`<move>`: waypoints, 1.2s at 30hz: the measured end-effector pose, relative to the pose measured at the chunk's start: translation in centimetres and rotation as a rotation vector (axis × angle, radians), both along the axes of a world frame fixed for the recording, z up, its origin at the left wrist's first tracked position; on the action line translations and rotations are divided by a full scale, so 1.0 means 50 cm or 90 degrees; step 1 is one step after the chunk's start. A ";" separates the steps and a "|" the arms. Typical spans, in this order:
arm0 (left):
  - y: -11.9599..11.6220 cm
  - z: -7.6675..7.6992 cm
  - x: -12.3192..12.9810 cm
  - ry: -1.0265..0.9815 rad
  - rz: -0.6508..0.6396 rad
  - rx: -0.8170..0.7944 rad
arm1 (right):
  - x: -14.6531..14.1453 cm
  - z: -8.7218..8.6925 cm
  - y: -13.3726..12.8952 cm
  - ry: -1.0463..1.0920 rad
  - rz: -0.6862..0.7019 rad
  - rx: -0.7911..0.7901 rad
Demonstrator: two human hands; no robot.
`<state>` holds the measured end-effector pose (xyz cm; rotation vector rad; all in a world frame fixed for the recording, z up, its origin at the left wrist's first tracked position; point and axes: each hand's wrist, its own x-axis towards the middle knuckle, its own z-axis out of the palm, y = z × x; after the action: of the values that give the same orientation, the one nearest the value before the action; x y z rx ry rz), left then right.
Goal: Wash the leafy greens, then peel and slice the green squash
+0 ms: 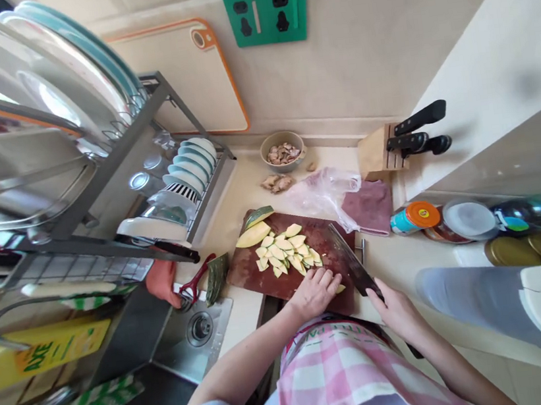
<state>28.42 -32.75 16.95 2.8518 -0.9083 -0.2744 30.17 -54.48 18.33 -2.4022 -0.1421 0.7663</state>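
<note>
A brown cutting board [261, 282] lies on the counter with a heap of green-edged zucchini slices [284, 248] on it. Two larger zucchini pieces [253, 234] rest at its far left corner. My left hand [314, 293] is at the board's near edge, fingers bent over a zucchini piece [340, 288] that mostly hides beneath them. My right hand [394, 306] grips a broad-bladed kitchen knife [351, 259] by the handle. Its dark blade lies along the board's right side, apart from the heap.
Left are a dish rack [112, 177], a sink [217, 326], a red peeler [196, 282] and zucchini end [217, 278]. Behind the board sit a bowl of meat [282, 152], ginger [276, 183], a plastic bag [322, 192] and a knife block [377, 152]. Jars [416, 216] line the right.
</note>
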 end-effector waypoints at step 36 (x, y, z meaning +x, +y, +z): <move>0.326 0.000 -0.022 -0.097 0.583 -0.221 | 0.001 0.010 0.004 0.005 0.007 -0.003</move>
<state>27.34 -16.45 16.95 2.6345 0.3591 0.1894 30.20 -54.28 18.85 -2.4049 -0.1506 0.7830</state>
